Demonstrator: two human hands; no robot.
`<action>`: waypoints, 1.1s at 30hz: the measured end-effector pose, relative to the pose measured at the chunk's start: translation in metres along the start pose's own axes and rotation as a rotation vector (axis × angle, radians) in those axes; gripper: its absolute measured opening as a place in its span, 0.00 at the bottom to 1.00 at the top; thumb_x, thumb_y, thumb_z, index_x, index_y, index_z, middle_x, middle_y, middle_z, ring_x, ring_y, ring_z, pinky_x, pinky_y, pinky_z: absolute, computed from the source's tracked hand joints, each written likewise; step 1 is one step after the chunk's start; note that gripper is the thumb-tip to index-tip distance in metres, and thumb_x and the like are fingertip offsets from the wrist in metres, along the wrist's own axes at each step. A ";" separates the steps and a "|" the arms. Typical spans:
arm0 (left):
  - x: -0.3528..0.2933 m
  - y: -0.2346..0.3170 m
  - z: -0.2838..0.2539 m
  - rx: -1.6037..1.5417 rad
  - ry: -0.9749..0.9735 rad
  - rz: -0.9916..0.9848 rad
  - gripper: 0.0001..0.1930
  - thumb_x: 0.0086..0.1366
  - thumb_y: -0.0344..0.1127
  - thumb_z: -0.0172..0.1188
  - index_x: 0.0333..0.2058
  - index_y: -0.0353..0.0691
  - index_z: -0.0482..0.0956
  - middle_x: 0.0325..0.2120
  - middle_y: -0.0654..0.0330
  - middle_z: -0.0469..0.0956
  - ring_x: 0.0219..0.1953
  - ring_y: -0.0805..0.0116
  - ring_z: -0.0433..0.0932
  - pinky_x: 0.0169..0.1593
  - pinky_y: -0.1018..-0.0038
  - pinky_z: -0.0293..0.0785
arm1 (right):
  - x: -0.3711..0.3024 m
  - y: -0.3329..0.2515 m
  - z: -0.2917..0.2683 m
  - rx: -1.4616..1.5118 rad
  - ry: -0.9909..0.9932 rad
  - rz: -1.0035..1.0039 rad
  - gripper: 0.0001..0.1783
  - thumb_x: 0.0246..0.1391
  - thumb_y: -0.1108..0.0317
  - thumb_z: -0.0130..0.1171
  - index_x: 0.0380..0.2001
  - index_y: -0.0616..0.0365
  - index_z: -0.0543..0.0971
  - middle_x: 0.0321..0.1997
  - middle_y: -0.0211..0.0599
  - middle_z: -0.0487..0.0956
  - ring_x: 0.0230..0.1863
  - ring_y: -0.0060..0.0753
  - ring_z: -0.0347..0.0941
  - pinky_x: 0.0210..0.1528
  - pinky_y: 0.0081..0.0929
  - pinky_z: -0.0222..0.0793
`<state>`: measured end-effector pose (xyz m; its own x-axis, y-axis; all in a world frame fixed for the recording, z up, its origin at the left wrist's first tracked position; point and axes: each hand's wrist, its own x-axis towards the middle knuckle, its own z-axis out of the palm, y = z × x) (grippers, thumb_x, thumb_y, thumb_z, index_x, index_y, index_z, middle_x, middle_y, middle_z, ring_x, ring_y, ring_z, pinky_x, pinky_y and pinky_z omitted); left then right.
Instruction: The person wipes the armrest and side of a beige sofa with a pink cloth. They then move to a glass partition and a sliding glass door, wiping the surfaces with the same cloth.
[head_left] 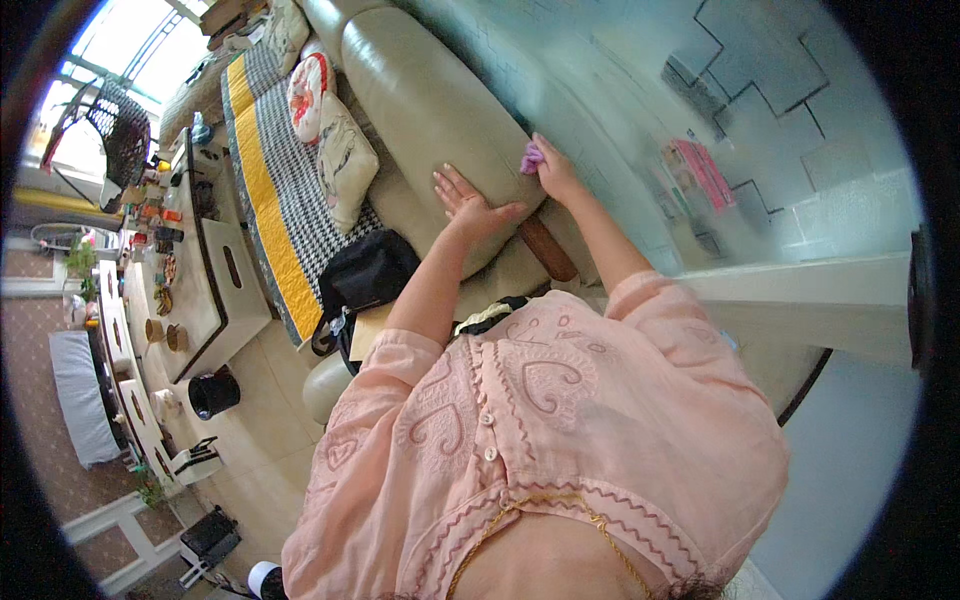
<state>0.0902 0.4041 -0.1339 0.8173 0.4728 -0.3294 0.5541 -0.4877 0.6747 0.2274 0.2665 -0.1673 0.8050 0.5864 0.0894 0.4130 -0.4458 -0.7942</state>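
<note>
My left hand [474,208] lies flat with fingers spread on the pale leather back of a sofa [430,100]. Just to its right, my right hand [557,172] is closed around a bunched purple cloth [532,157]. That cloth sits at the sofa's rear edge, close to the frosted glass panel; part of it is hidden in my fingers. Below my hands a brown wooden sofa leg [547,250] shows.
Left of my arm, a black bag [368,270] rests on the sofa by a patterned yellow-edged cover [262,200] and cushions [346,165]. A low table [205,290] with small items and a black bin [214,394] stand farther left. The frosted glass panel [640,90] rises at right.
</note>
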 end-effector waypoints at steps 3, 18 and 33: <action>0.003 -0.004 0.000 0.032 0.017 0.007 0.77 0.30 0.65 0.70 0.58 0.38 0.13 0.61 0.43 0.15 0.64 0.42 0.21 0.64 0.52 0.33 | -0.062 -0.005 -0.006 -0.037 -0.021 0.090 0.29 0.51 0.69 0.45 0.57 0.65 0.59 0.62 0.52 0.58 0.60 0.50 0.58 0.62 0.40 0.52; 0.002 -0.006 -0.002 0.052 0.055 0.031 0.76 0.32 0.66 0.69 0.58 0.36 0.15 0.61 0.41 0.19 0.65 0.44 0.23 0.64 0.54 0.34 | -0.171 0.001 0.018 -0.578 0.166 0.009 0.31 0.49 0.71 0.47 0.60 0.57 0.58 0.65 0.42 0.55 0.65 0.48 0.49 0.65 0.40 0.46; 0.010 -0.006 0.000 0.124 0.020 0.007 0.78 0.29 0.68 0.69 0.57 0.34 0.14 0.60 0.39 0.17 0.64 0.44 0.20 0.64 0.56 0.28 | -0.110 0.005 0.010 -0.438 0.064 0.209 0.30 0.52 0.71 0.44 0.60 0.57 0.56 0.64 0.46 0.55 0.63 0.51 0.52 0.63 0.39 0.51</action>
<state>0.0950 0.4119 -0.1416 0.8185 0.4827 -0.3113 0.5648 -0.5773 0.5898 0.1367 0.2066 -0.1867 0.9088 0.4172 0.0029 0.3688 -0.8001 -0.4731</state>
